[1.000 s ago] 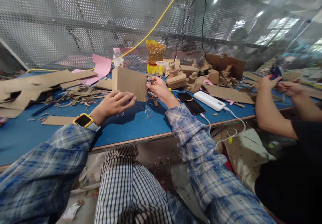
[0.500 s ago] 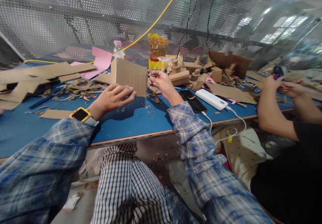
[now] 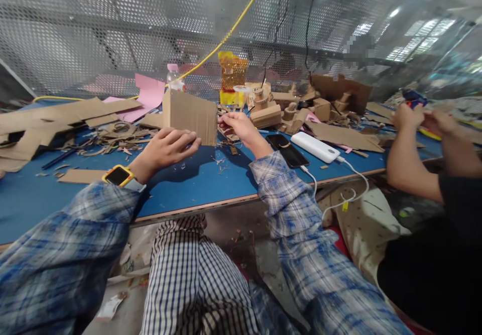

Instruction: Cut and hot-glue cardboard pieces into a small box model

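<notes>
A folded cardboard piece, shaped like a box with a broad front face and a narrow left side, stands tilted above the blue table. My left hand grips its lower left part, fingers laid across the front; the thumb is hidden. At the right edge of the cardboard is my right hand, thumb and fingertips pinched together. Whether those fingertips hold the edge or some small bit there, I cannot make out. Small cardboard shreds lie on the table below.
Cardboard scraps and a pink sheet lie left. A phone and a cabled white power bank lie right. Behind stand a bottle, a yellow bag and cardboard models. A co-worker's hands work at far right.
My right hand's fingers have closed from a looser spread into a pinch at the cardboard's right edge. My left hand keeps its grip. The co-worker's hands have shifted slightly.
</notes>
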Tool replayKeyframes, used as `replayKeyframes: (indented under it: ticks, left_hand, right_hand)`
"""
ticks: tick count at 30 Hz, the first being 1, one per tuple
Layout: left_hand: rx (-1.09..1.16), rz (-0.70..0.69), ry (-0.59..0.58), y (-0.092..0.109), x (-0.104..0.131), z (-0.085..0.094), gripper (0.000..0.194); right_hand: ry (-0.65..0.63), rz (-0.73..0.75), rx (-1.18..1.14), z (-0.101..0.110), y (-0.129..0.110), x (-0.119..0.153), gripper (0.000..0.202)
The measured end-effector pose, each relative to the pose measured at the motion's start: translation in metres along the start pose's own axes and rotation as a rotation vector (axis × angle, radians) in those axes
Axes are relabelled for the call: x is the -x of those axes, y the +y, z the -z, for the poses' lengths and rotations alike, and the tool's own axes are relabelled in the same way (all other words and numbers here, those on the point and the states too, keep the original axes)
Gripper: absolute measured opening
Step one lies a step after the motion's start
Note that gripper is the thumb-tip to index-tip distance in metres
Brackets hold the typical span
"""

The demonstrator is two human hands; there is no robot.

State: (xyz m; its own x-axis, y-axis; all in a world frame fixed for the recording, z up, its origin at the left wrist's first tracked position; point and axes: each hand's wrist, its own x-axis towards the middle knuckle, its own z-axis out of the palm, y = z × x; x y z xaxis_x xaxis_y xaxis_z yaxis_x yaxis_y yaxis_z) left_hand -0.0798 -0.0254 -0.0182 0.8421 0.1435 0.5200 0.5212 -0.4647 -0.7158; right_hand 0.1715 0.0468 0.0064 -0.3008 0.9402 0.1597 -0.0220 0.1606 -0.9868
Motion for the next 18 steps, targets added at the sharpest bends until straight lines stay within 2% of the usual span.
replayKeyframes:
  ticks: [5,12,15,18]
  left_hand:
    - [0.066,0.051,-0.045,0.0,0.001,-0.001,0.04]
    - [0.065,0.048,-0.044,0.0,0.003,-0.002,0.041]
    - [0.065,0.046,-0.046,0.001,0.003,-0.006,0.04]
    - [0.064,0.023,-0.111,0.003,0.003,-0.008,0.038]
  right_hand:
    - [-0.013,-0.018,-0.068,0.0,-0.001,0.002,0.024]
    - [-0.041,-0.036,-0.162,-0.004,0.001,0.003,0.027]
    - [-0.064,0.006,-0.207,-0.002,0.004,0.001,0.026]
    - [-0.028,0.102,-0.251,0.006,0.006,-0.004,0.024]
